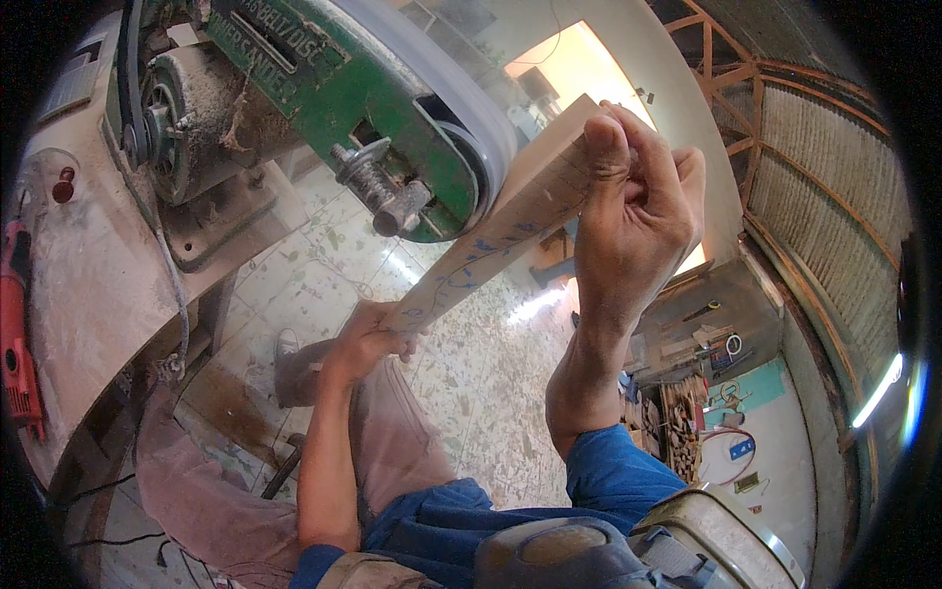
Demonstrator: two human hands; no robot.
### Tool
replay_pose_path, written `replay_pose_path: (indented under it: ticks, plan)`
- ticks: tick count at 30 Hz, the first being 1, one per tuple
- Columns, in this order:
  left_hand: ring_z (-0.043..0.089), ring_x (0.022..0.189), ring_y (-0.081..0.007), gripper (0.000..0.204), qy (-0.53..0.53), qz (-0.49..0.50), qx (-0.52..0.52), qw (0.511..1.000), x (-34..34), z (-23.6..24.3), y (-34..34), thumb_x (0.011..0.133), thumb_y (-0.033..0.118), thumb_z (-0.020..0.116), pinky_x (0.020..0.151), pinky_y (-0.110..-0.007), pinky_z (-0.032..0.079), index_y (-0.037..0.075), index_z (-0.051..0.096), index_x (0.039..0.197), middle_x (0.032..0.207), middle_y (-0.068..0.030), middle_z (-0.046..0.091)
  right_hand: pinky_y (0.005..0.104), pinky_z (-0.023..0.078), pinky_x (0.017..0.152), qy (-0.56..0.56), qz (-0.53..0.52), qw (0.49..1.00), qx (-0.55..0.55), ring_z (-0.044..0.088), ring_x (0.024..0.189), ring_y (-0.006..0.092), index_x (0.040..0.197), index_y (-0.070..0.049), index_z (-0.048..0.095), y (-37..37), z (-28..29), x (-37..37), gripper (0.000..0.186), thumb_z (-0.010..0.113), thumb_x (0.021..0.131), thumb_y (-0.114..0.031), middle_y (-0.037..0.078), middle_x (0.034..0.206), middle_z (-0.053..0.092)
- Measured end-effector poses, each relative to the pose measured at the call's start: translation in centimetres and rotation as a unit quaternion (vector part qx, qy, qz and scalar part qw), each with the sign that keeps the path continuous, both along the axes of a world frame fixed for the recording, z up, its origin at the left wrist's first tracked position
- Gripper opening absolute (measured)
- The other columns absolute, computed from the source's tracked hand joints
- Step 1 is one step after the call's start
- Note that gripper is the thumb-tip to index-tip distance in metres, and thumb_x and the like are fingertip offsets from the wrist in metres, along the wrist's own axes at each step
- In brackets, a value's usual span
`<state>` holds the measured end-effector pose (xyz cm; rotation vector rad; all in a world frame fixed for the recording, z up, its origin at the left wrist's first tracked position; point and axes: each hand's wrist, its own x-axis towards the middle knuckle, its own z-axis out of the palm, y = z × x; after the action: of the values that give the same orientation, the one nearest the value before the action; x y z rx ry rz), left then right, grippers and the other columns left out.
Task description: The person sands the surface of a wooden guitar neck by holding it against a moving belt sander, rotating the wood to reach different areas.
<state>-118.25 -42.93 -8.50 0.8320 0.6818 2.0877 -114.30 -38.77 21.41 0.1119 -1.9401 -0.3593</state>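
A long pale wooden board (500, 231) with blue drawn markings runs diagonally across the middle, alongside the rounded end of a green belt sander (407, 167), touching or very near its pale belt (491, 147). At the board's far upper end, my right hand (638, 191) is closed on the wood, thumb on the face. My left hand (378, 339) grips the lower end with its fingers wrapped round it. A spring and bolt (378, 187) stick out from the sander's side.
The sander's dusty motor (196, 128) sits on a workbench (98, 314) at left, with a red power tool (22, 324) and cords. Below are a speckled tiled floor (471, 393) and my legs. A pile of wood offcuts (677, 422) lies at right, near a corrugated wall (814, 167).
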Motion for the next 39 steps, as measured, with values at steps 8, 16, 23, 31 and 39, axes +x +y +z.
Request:
replay_pose_path:
  ticks: [8,16,23,31,39]
  plan:
    - [0.059,0.064,-0.0176,0.037,0.017,0.001,0.037,0.999,-0.3,-0.5,0.0,0.067,0.006,0.056,0.061,-0.032,0.049,-0.007,0.069,0.099,0.073,-0.0113,0.064,0.0318,0.037,0.055,-0.003,-0.022,1.000,0.020,0.045,0.064,0.0175,0.101,-0.012,0.077,-0.5,-0.1,0.2,0.029,0.076,0.090,-0.038,0.005,0.071,0.049]
    - [0.060,0.061,-0.0178,0.038,0.030,-0.010,0.026,0.999,-0.5,-0.7,0.0,0.065,0.008,0.057,0.059,-0.032,0.049,-0.006,0.069,0.097,0.072,-0.0118,0.065,0.0336,0.037,0.054,0.001,-0.059,0.998,0.035,0.046,0.062,0.0188,0.100,-0.014,0.076,-0.7,-0.2,0.4,0.028,0.075,0.089,-0.040,0.005,0.072,0.049]
    - [0.060,0.065,-0.0160,0.032,0.038,0.001,0.010,0.999,-0.5,-0.6,-0.1,0.068,0.012,0.059,0.060,-0.031,0.048,-0.003,0.070,0.095,0.071,-0.0090,0.064,0.0318,0.041,0.056,-0.014,-0.046,0.999,0.019,0.050,0.065,0.0170,0.106,-0.013,0.076,-0.4,0.0,0.8,0.031,0.075,0.090,-0.040,0.005,0.074,0.051]
    - [0.059,0.077,-0.0467,0.019,0.226,0.525,-0.177,0.801,1.8,3.4,1.1,0.076,0.010,0.057,0.067,-0.051,0.047,0.002,0.058,0.093,0.081,-0.0192,0.060,0.0315,0.052,0.090,-0.131,0.318,0.900,-0.269,0.066,0.103,0.0176,0.128,0.003,0.064,4.5,1.7,0.5,0.047,0.065,0.099,-0.035,0.014,0.121,0.067]
    - [0.057,0.085,-0.0457,0.026,0.192,0.609,-0.177,0.749,1.9,3.3,1.1,0.070,0.001,0.057,0.074,-0.051,0.046,-0.002,0.057,0.095,0.089,-0.0226,0.057,0.0354,0.050,0.104,-0.174,0.417,0.844,-0.289,0.063,0.119,0.0224,0.133,0.012,0.055,6.5,1.5,-0.4,0.053,0.052,0.102,-0.031,0.025,0.130,0.062]
